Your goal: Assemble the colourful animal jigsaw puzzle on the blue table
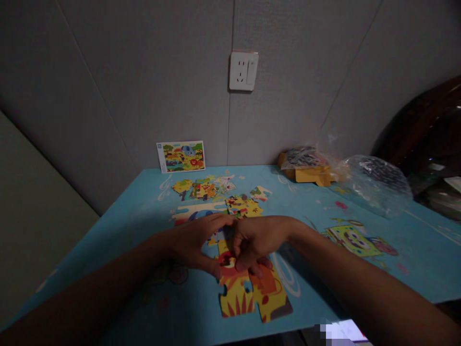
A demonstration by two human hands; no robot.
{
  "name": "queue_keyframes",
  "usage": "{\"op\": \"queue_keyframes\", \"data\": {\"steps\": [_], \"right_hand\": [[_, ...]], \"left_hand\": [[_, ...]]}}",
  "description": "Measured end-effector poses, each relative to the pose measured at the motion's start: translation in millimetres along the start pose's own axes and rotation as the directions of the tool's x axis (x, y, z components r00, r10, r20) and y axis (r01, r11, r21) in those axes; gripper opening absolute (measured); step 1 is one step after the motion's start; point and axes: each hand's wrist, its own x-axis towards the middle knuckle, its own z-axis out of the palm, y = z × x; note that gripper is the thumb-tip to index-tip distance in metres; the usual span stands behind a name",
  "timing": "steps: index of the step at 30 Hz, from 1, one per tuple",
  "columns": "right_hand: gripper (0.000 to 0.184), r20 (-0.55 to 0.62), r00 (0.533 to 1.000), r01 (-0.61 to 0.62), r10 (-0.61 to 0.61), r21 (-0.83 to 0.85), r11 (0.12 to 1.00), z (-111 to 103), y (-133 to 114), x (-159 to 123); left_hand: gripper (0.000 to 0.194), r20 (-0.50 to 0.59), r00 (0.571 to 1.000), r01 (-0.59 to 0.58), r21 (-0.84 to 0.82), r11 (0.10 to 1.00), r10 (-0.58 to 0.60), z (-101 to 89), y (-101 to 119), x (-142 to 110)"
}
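Joined jigsaw pieces (236, 298) with a lion picture lie near the table's front edge. My right hand (257, 238) is over them, its fingers curled and their tips pressed on a puzzle piece (264, 283) at the seam; part of it is hidden. From the left side, my left hand (196, 240) reaches around the joined pieces, thumb and fingers spread apart. Its thumb tip touches their left edge. Just beyond the hands, a joined section with a blue elephant (201, 209) is partly covered by my fingers.
Loose puzzle pieces (203, 189) are piled farther back, with a single piece (261, 193) to their right. A picture card (183, 157) leans on the wall below a socket (244, 71). Clear plastic wrapping (378, 185) and an orange-yellow box (311, 174) sit at the back right of the blue table (137, 202).
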Motion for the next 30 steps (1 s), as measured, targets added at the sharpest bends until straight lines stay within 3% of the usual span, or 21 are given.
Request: {"op": "queue_keyframes", "data": {"steps": [5,11,21,30], "right_hand": [[0.035,0.015,0.999,-0.03,0.032,-0.086,0.996,4,-2,4],[0.042,-0.014,0.999,-0.051,0.05,-0.043,0.998,4,-1,5],[0.048,-0.045,0.994,-0.101,0.1,-0.021,0.995,2,8,8],[0.048,-0.079,0.983,-0.173,0.168,-0.066,0.983,4,-3,5]], "left_hand": [[0.084,-0.019,0.998,-0.052,0.049,0.997,0.053,2.4,0,2],[0.087,-0.013,0.995,-0.094,0.118,0.989,0.096,4.4,0,3],[0.078,0.016,0.998,-0.055,0.175,0.983,0.053,4.9,5,4],[0.072,0.021,0.999,-0.048,0.169,0.984,0.045,5.3,8,6]]}}
